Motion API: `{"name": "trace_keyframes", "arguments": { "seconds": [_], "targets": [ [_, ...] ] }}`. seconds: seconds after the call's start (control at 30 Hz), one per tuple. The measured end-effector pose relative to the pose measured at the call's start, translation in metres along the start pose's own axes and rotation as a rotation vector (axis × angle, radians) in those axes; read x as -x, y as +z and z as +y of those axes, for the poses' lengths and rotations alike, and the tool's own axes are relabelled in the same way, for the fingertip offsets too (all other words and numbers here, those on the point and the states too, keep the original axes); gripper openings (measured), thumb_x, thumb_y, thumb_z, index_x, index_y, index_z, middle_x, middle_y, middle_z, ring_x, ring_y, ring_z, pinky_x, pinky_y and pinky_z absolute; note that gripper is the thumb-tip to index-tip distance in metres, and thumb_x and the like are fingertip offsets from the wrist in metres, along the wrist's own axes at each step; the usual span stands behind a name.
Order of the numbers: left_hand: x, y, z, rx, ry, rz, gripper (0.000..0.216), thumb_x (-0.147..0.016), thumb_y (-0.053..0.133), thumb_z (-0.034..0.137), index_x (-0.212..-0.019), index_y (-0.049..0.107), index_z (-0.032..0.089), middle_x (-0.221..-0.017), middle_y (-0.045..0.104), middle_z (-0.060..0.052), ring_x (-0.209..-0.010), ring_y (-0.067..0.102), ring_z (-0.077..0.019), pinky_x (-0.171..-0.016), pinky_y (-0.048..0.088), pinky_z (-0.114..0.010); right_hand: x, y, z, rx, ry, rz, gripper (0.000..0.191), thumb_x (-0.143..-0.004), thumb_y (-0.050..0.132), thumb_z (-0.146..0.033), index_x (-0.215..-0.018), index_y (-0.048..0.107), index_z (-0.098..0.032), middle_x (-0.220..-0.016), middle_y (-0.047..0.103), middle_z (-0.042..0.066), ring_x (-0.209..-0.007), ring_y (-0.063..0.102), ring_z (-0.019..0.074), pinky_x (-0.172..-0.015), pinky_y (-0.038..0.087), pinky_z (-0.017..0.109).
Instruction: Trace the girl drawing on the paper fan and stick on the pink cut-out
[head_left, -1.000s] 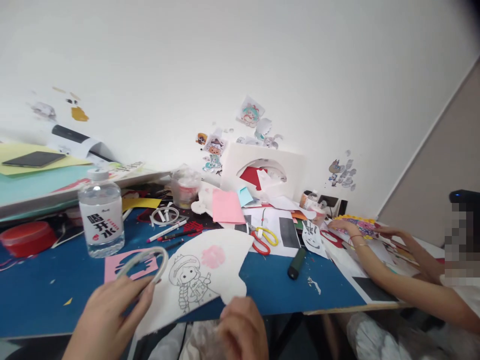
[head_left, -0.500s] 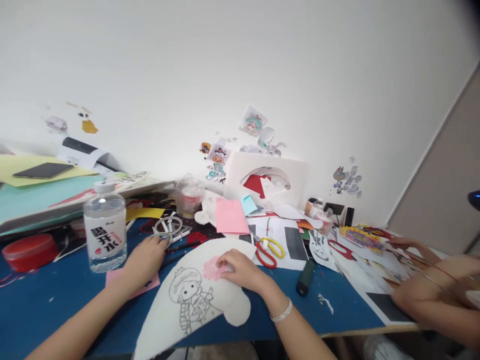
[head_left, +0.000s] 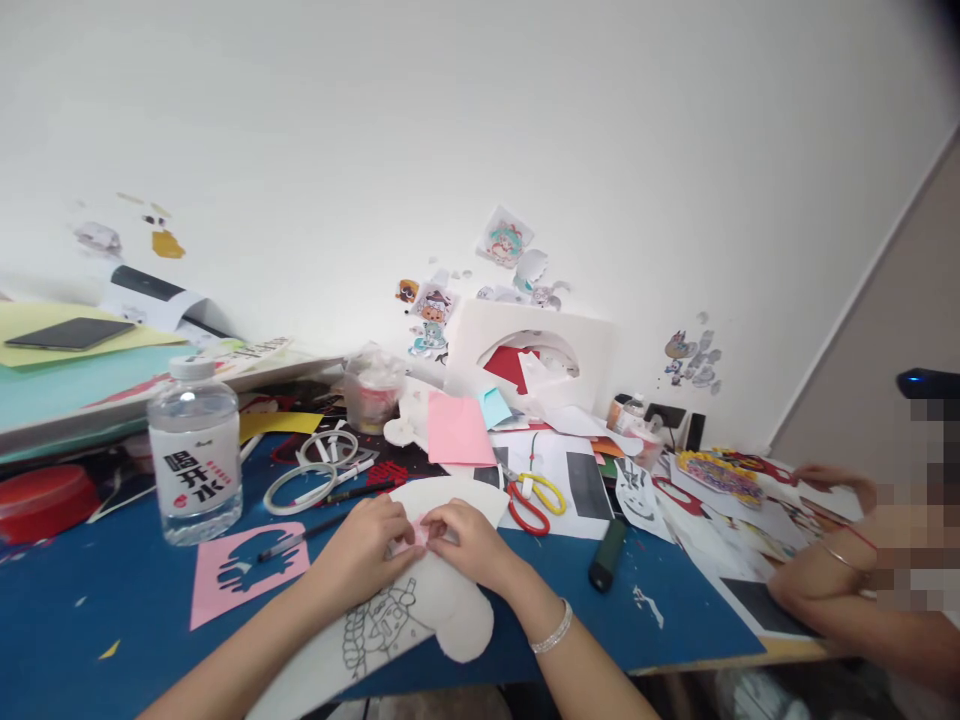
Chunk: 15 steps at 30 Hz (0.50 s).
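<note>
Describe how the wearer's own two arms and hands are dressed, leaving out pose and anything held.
Both forearms are bare, with no sleeves in view. The left hand shows no glove, ring or band. The right hand is ungloved too; a thin silver bracelet circles its wrist.

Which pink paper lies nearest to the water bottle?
The pink paper with cut-out holes, flat on the blue table just below the water bottle; the plain pink sheet lies farther back.
</note>
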<state>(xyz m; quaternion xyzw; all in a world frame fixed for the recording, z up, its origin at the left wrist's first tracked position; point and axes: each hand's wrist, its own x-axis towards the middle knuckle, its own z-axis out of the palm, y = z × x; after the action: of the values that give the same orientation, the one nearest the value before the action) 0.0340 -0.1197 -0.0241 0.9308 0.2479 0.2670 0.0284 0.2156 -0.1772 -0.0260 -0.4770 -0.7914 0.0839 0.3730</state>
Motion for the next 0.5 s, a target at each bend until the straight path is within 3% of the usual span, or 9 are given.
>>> {"name": "trace_keyframes", "arguments": {
  "seconds": [0.1,0.23,0.4,0.5],
  "targets": [
    [0.000,0.005,-0.001,0.087,-0.025,-0.020,0.010,-0.076,0.061,0.031,-0.074,0.064,0.022,-0.072,0.062,-0.001,-0.074,0.053,-0.0183,-0.070,0.037,-0.030,-0.002,0.003,0.000,-0.015,-0.001,0.021,0.027,-0.074,0.062,-0.003,-0.095,0.061,-0.020,-0.080,0.064,0.001,-0.081,0.057,0.0166,-0.076,0.045,0.029],
    [-0.002,0.012,-0.003,0.171,-0.055,-0.035,0.013,-0.077,0.054,0.023,-0.069,0.062,0.020,-0.069,0.061,-0.001,-0.071,0.053,-0.0168,-0.068,0.038,-0.028,-0.003,0.005,0.001,-0.049,0.000,0.071,0.028,-0.072,0.062,-0.003,-0.094,0.061,-0.020,-0.080,0.063,0.000,-0.081,0.056,0.0159,-0.076,0.044,0.029],
    [-0.002,0.014,-0.005,0.252,-0.099,-0.049,0.013,-0.076,0.052,0.022,-0.070,0.063,0.019,-0.068,0.060,-0.001,-0.070,0.053,-0.0162,-0.068,0.039,-0.027,0.000,0.000,0.001,-0.097,-0.009,0.157,0.012,-0.075,0.062,-0.008,-0.077,0.059,-0.019,-0.080,0.060,0.001,-0.081,0.055,0.0156,-0.078,0.044,0.029],
    [-0.001,0.014,-0.006,0.286,-0.117,-0.056,0.013,-0.075,0.051,0.023,-0.072,0.063,0.019,-0.069,0.060,-0.001,-0.070,0.053,-0.0164,-0.068,0.039,-0.028,0.002,-0.002,0.001,-0.121,-0.023,0.152,0.011,-0.075,0.063,-0.010,-0.070,0.059,-0.019,-0.079,0.061,0.001,-0.083,0.056,0.0158,-0.082,0.043,0.030]
  ]
}}
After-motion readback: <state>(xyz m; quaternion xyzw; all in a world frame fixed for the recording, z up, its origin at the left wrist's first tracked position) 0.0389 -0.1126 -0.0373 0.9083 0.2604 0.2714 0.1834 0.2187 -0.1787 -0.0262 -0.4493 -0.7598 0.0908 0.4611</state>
